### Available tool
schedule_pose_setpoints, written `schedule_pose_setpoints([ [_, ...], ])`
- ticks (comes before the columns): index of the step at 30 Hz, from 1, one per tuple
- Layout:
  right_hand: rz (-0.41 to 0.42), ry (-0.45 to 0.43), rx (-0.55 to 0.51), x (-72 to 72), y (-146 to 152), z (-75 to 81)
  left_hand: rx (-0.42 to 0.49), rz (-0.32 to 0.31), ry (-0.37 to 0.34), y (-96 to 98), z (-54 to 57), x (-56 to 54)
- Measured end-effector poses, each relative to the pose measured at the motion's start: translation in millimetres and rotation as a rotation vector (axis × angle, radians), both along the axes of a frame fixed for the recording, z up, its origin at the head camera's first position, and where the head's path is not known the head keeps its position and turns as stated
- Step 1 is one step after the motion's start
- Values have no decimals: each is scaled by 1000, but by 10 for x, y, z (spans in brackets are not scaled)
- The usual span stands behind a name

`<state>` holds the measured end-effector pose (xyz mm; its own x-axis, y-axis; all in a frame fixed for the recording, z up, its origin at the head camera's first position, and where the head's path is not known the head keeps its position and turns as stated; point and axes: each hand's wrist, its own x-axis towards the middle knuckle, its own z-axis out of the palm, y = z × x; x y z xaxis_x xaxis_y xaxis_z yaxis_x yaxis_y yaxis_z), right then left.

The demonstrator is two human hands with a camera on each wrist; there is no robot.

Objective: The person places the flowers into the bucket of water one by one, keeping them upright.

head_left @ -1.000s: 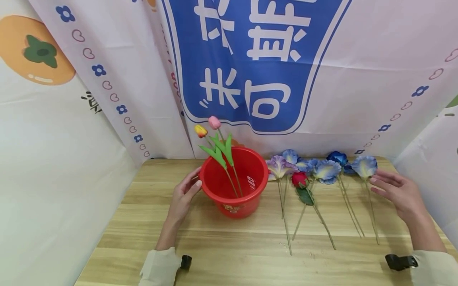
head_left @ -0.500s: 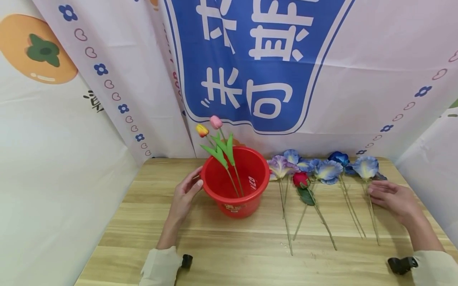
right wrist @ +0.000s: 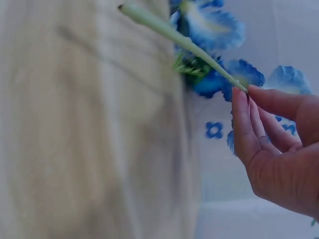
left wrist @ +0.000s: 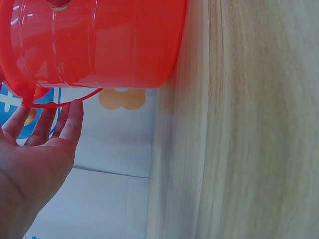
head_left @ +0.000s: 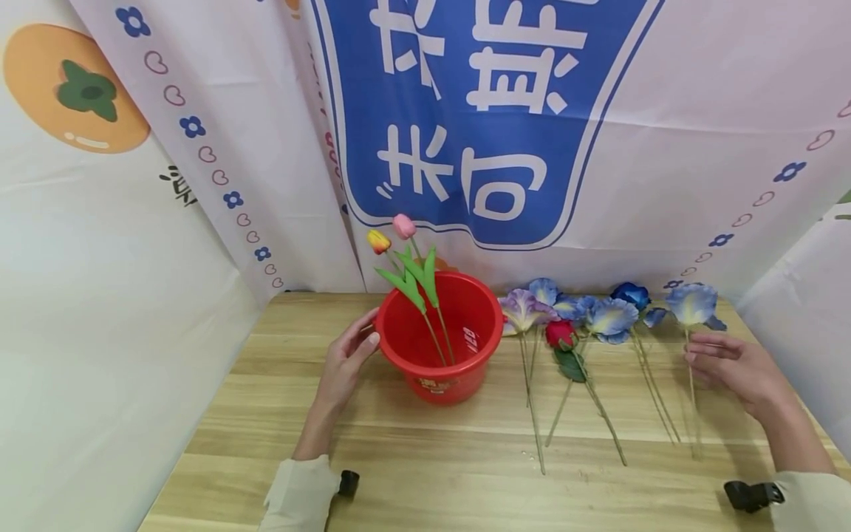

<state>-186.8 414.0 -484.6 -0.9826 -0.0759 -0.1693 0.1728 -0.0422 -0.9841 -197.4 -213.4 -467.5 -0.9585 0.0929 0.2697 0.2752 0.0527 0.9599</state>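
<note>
My right hand [head_left: 738, 369] pinches the thin stem [right wrist: 184, 42] of a pale blue iris [head_left: 691, 304] between thumb and fingertips, just below its bloom. In the right wrist view the stem's lower end points away from the hand, raised off the table. My left hand [head_left: 347, 363] rests at the left side of a red bucket [head_left: 442, 380]; its nearly straight fingers touch the bucket's thin red handle [left wrist: 92, 94]. A yellow-orange tulip [head_left: 379, 241] and a pink tulip [head_left: 403, 227] with green leaves lean in the bucket.
Right of the bucket lie a purple iris [head_left: 525, 309], a red rose [head_left: 561, 335], a blue rose [head_left: 630, 295] and several blue irises [head_left: 612, 318], stems toward the front. A printed cloth [head_left: 671, 185] hangs behind the wooden table [head_left: 279, 399].
My right hand has moved in onto the rightmost iris's stem and pinched it; that flower has lifted and shifted slightly right. The left hand stays at the bucket.
</note>
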Motion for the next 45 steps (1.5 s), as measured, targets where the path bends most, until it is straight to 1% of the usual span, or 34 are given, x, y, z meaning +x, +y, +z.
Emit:
schedule_pose_setpoints([
  [2, -7, 43, -5, 16, -41, 79, 0, -1, -1, 1, -1, -4],
  [8, -19, 151, -95, 72, -232, 312, -6, 3, -7, -3, -18, -8],
  [11, -30, 180, -99, 88, -355, 430, -10, 3, -8, -12, -33, 5],
  [15, -42, 211, -66, 97, -510, 556, -10, 5, 1, -27, -58, 28],
  [20, -46, 252, -53, 110, -648, 649, -13, 11, 16, -40, -77, 45],
  [24, -50, 274, -5, 108, -736, 724, -33, 7, 26, -45, -77, 50],
  [29, -50, 277, 43, 95, -870, 855, -55, -4, 33, -44, -52, 52],
  [35, -50, 303, 99, 93, -1058, 1010, -64, -5, 42, -38, -32, 24],
  [41, -41, 347, 89, 65, -1262, 1100, -57, -9, 36, -34, -32, 3],
  [45, -29, 359, 77, 41, -1378, 1143, -50, -10, 36, -26, -24, -7],
])
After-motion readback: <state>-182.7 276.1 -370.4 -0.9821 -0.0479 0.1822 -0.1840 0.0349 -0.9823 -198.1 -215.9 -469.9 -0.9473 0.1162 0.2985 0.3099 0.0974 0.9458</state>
